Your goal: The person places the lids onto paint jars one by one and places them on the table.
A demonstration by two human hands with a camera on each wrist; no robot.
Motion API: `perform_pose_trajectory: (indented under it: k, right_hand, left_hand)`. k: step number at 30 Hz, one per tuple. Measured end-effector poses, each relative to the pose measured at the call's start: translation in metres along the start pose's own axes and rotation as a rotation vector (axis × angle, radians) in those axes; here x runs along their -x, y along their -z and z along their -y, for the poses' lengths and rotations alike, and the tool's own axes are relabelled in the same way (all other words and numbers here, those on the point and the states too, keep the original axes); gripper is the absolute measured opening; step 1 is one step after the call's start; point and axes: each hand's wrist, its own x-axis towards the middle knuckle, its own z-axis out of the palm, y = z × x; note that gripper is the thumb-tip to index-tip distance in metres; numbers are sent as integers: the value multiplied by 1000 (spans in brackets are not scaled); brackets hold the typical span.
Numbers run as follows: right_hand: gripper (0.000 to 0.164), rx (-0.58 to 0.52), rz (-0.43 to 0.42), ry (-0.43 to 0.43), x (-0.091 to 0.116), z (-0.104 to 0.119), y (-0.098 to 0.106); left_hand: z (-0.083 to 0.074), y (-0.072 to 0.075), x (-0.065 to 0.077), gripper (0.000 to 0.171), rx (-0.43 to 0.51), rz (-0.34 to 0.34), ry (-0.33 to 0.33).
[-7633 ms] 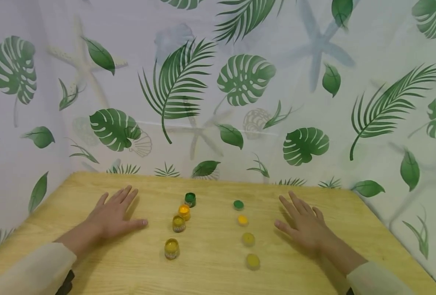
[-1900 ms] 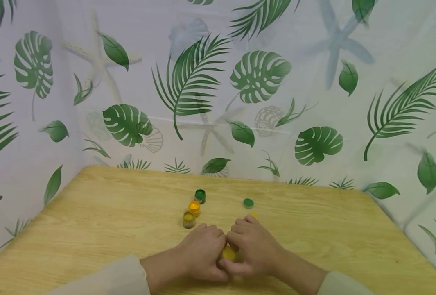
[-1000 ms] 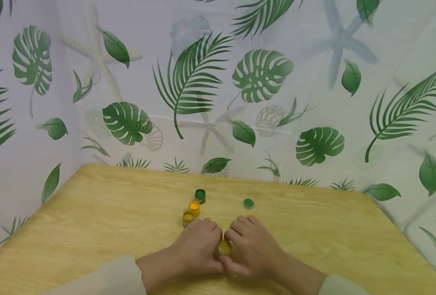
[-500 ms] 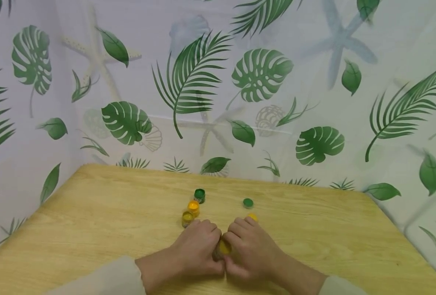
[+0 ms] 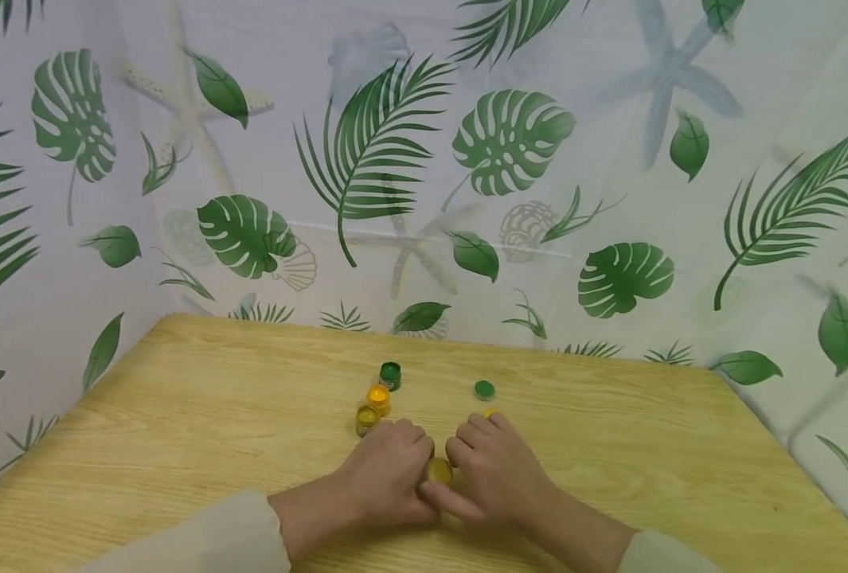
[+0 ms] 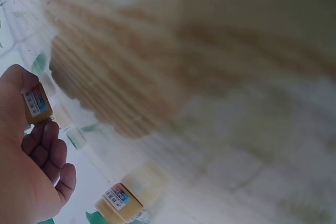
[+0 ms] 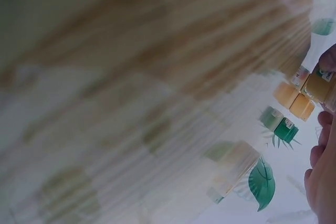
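Observation:
Both hands meet over a small paint jar (image 6: pixel 38 103) near the front middle of the table. My left hand (image 5: pixel 389 473) grips the jar's side between thumb and curled fingers, its label showing in the left wrist view. My right hand (image 5: pixel 498 469) reaches round the olive-yellow lid (image 5: pixel 439 471) on top, thumb in front and fingers curled at the far side. Just beyond my left knuckles stands an uncapped olive-yellow paint jar (image 5: pixel 367 419). An uncapped orange-yellow jar (image 5: pixel 378 398) and an uncapped green jar (image 5: pixel 390 374) follow behind it.
A green lid (image 5: pixel 484 389) lies on the wooden table (image 5: pixel 216 414), right of the jars. Part of a yellow lid (image 5: pixel 491 413) shows past my right fingers. A leaf-printed cloth (image 5: pixel 395 159) hangs behind the table.
Both hands lay spread apart on the table earlier; they have come together on the front jar, now with a lid on top. Lately the right thumb and fingers shift slightly around the lid.

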Motion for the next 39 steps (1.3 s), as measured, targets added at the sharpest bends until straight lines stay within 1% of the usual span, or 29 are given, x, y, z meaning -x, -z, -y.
perform_pose_trajectory:
  k: [2, 4, 7, 9, 16, 19, 23, 28, 35, 39]
  right_hand:
    - [43, -1, 14, -16, -1, -1, 1]
    - [38, -6, 34, -15, -1, -2, 2]
    - [31, -14, 53, 17, -3, -3, 3]
    - [28, -22, 51, 35, -5, -3, 3]
    - [25, -10, 40, 48, 0, 0, -1]
    - [26, -1, 51, 41, 2, 1, -2]
    - [28, 19, 66, 39, 5, 2, -5]
    - [30, 41, 49, 51, 7, 5, -9]
    - [32, 58, 9, 59, 11, 7, -15]
    - [38, 67, -15, 60, 13, 8, -18]
  left_hand:
    - [1, 1, -1, 38, -2, -14, 2]
    - [1, 3, -2, 38, 1, -21, 10]
    - [0, 4, -3, 38, 5, -26, 18]
    - [-1, 5, -3, 38, 4, -32, 23]
    - [-3, -2, 0, 35, -15, -59, 19]
    - [-3, -6, 1, 37, -23, -82, 4]
    - [-2, -9, 2, 40, -59, -114, -23]
    - [-3, -13, 3, 41, -108, -133, -49]
    - [-4, -18, 5, 44, -145, -136, -66]
    - [-4, -21, 7, 46, -158, -130, -81]
